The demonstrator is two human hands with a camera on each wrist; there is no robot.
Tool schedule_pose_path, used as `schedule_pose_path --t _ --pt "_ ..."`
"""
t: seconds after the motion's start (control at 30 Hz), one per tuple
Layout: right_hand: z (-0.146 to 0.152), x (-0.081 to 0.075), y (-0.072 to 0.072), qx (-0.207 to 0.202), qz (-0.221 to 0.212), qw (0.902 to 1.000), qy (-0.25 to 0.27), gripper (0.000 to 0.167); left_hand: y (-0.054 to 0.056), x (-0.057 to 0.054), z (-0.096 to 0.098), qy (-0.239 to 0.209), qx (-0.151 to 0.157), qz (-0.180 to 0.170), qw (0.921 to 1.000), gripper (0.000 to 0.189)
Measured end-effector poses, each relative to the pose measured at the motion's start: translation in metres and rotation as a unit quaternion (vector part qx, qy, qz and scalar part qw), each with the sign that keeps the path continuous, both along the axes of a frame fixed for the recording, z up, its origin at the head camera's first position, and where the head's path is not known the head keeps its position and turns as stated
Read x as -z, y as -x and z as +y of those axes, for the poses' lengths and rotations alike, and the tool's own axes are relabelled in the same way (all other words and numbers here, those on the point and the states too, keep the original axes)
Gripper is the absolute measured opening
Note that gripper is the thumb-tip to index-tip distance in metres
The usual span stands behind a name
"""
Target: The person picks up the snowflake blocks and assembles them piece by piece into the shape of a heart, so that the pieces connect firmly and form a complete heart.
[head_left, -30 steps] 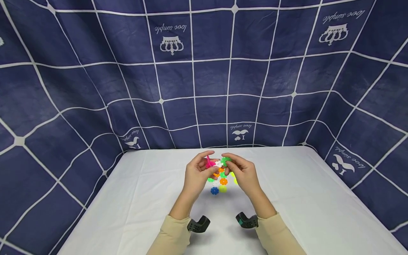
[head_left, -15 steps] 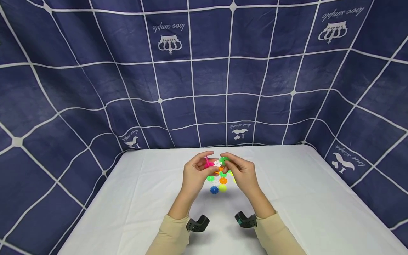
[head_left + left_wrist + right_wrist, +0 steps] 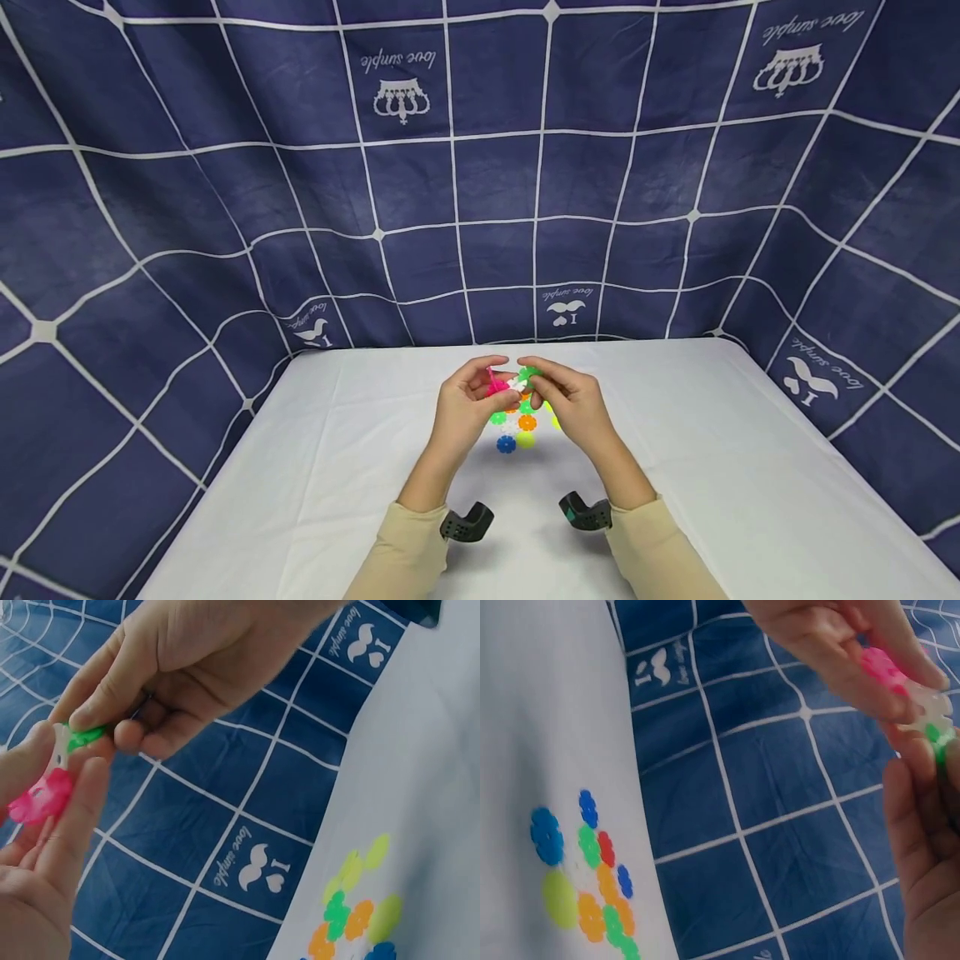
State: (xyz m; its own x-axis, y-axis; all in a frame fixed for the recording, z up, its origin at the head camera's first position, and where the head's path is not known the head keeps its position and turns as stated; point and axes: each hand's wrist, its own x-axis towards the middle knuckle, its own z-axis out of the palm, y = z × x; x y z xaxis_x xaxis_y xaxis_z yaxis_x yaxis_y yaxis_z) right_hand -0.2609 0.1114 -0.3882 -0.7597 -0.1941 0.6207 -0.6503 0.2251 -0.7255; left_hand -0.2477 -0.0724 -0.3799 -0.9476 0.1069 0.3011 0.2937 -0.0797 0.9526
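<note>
Raised over the table, my left hand (image 3: pixel 463 406) pinches a white notched plastic disc (image 3: pixel 60 746) between thumb and fingers. Bright pink notched discs (image 3: pixel 497 387) are attached to that white one. My right hand (image 3: pixel 576 408) pinches a green notched disc (image 3: pixel 86 737) between thumb and index finger. The green disc meets the white disc's edge, seen also in the right wrist view; whether their slots are locked I cannot tell. Fingers partly cover all these pieces.
Below the hands, loose discs lie on the white tablecloth (image 3: pixel 337 467): a blue disc (image 3: pixel 506 444), an orange disc (image 3: pixel 527 423), a yellow-green disc (image 3: pixel 559 899), a red disc (image 3: pixel 606 848) and several others. A navy checked curtain (image 3: pixel 495 183) stands behind and at both sides.
Both hands stay nearly in place, still holding the same discs. The green disc has shifted and tilted slightly against the white one. The loose discs on the table have not moved.
</note>
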Motion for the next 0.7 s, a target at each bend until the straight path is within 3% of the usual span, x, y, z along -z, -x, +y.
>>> schedule_pose_path --t 0.17,0.37,0.53,0.7 --pt "0.003 -0.001 0.001 -0.003 -0.030 0.9994 -0.016 0.037 0.002 0.002 -0.003 0.066 0.017 0.004 0.9977 0.052" --pt "0.004 0.000 0.002 -0.026 -0.052 0.9983 -0.002 0.044 0.004 0.006 -0.007 0.136 0.046 0.029 0.9891 0.056" --pt "0.006 0.001 0.004 -0.021 -0.057 0.9981 -0.007 0.040 0.006 0.007 -0.009 0.138 0.067 0.029 0.9877 0.055" --pt "0.015 0.005 0.011 0.033 -0.079 0.9963 -0.013 0.031 0.006 0.005 -0.011 0.120 0.052 0.015 0.9913 0.050"
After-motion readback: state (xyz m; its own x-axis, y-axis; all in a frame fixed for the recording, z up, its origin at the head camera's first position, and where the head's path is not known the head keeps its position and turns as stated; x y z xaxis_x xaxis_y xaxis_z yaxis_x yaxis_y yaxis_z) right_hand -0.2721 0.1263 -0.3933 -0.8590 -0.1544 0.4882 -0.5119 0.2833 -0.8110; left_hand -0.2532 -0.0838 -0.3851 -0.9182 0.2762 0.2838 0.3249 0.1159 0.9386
